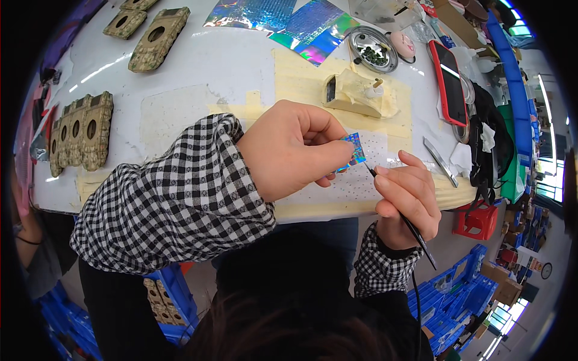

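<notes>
My left hand (295,150) pinches a small piece of shiny holographic sheet (359,148) between thumb and fingers, above the front of the table. My right hand (410,201) is closed round a slim black pen-shaped tool (415,233), which slants up to the left. Its fine tip reaches the lower right edge of the sheet piece; whether it touches cannot be made out. Under both hands lies a whitish patch (379,141) sprinkled with tiny dark specks. Just beyond it stands a tape-wrapped block (360,96) with a small white peg on top.
Camouflage-patterned model hulls (159,39) with round holes lie at left. Larger holographic sheets (316,30), a round dish (373,51) of small dark green parts and a red-cased phone (448,81) sit farther back. Metal tweezers (441,161) rest at right. Blue crates (448,295) stand below the table.
</notes>
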Motion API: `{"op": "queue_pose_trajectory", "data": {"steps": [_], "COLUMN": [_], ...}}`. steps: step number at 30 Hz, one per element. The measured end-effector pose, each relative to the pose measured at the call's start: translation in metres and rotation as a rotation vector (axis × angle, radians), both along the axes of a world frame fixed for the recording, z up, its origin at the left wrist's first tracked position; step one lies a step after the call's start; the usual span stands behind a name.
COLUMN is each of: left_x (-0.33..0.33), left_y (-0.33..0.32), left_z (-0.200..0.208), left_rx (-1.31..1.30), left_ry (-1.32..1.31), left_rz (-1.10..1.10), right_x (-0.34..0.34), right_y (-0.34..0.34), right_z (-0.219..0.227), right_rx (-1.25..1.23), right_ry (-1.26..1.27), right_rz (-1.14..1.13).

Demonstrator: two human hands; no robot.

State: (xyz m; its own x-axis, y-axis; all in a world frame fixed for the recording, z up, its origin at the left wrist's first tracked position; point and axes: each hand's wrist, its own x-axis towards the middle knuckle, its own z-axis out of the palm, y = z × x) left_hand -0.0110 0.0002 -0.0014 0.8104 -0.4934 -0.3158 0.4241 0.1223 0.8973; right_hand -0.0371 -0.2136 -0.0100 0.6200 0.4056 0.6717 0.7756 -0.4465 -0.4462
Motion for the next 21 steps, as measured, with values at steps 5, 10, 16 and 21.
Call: {"op": "queue_pose_trajectory", "data": {"steps": [5, 10, 16, 21], "left_x": [0.003, 0.003, 0.006, 0.006], "left_y": [0.001, 0.002, 0.004, 0.005], "left_z": [0.000, -0.002, -0.002, -0.001], "left_rx": [0.003, 0.062, 0.159, 0.165], "left_ry": [-0.069, -0.226, -0.445, -0.428], "left_rz": [0.093, 0.174, 0.289, 0.309], "right_x": [-0.004, -0.006, -0.001, -0.001], "right_y": [-0.003, 0.003, 0.013, 0.014], "right_z": [-0.001, -0.004, -0.006, -0.004], "right_rx": [-0.100, -0.190, -0.272, -0.337], "right_ry": [0.040, 0.036, -0.039, -0.064], "right_rz": [0.019, -0.003, -0.032, -0.007]}}
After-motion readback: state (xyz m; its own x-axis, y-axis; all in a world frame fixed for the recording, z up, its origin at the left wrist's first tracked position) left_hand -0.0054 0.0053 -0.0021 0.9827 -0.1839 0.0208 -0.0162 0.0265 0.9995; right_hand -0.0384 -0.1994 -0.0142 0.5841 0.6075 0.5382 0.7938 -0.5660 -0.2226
